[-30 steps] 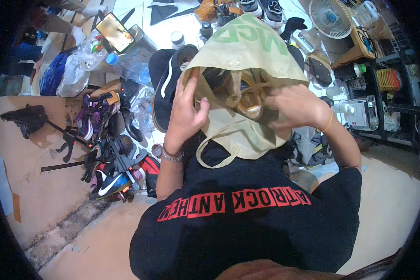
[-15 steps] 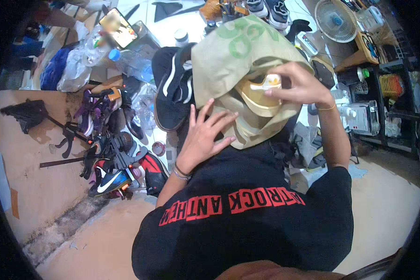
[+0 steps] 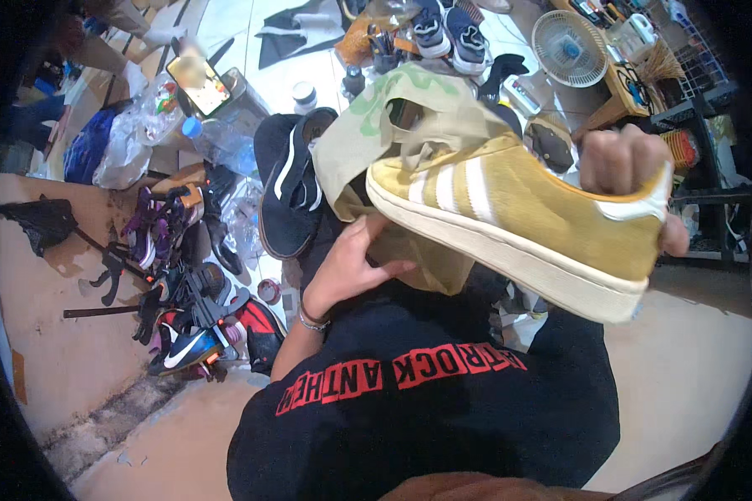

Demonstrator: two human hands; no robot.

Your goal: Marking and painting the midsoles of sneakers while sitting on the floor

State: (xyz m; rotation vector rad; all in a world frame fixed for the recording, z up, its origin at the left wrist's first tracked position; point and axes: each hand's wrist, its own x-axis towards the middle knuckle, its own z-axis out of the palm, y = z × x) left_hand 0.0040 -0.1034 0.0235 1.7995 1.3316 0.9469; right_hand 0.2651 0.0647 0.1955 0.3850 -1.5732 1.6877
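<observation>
A mustard-yellow sneaker (image 3: 526, 200) with white stripes and a thick cream sole is raised in front of me, toe pointing left. My right hand (image 3: 622, 163) grips it by the heel collar, some fingers hidden behind the heel. Below and behind the shoe, a beige cloth bag (image 3: 342, 138) with green print lies over my lap, its mouth partly covered by the sneaker. At the bag's near left edge, my left hand (image 3: 347, 267) holds the fabric between thumb and fingers. Left of the bag rests a black sneaker (image 3: 284, 221) with a white side stripe.
Clamps (image 3: 200, 296) and several shoes crowd the floor on the left, near a plastic bottle (image 3: 217, 138) and a propped phone (image 3: 199, 83). Dark sneakers (image 3: 468, 42) sit at the back. A fan (image 3: 570, 48) and a black rack (image 3: 710, 200) stand on the right.
My right hand has drawn the yellow sneaker out of the bag and swung it up and right. The left hand has gone from lying spread on the bag to holding its edge.
</observation>
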